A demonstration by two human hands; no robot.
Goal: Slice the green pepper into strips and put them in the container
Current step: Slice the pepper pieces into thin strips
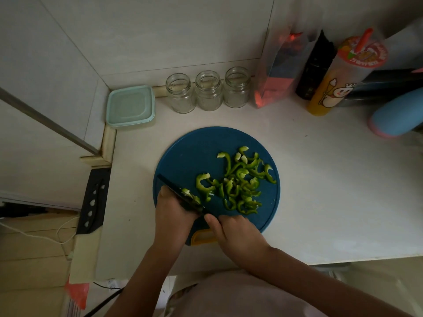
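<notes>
Green pepper strips (238,181), thin and curled, lie in a loose heap on a round dark-blue plastic cutting board (183,156), spread from its centre toward 3 o'clock. The right hand (233,232), at the board's 6 o'clock edge, is closed round the handle of a black-bladed knife (180,193), thumb laid forward toward the blade. The blade runs from that hand toward 10 o'clock over the board's left side. The left hand (174,213), at 8 o'clock on the board, lies against the blade's left face with the thumb extended alongside it. Its fingers are hidden by the blade, so how far they are curled cannot be told. A few pale green pepper scraps (191,195) rest on the blade just beside that hand. An orange handle tab (202,237) projects from the board at 6 o'clock, between the two hands. A pale mint square plastic container (130,106), lid on, stands at 10 o'clock from the board, well apart from it, in the corner of the white countertop (320,191). Three open clear glass jars (208,92) stand in a row at 12 o'clock, near the pale tiled wall (160,30). Between 1 and 2 o'clock stand a clear-and-red bag (279,72), a black bottle (315,67) and an orange drink cup with a red straw (338,81). A blue cylinder with a pink end (396,115) lies toward 2 o'clock. A black knife sheath with heart-shaped cut-outs (93,200) lies at 9 o'clock, beside the counter's left edge.
</notes>
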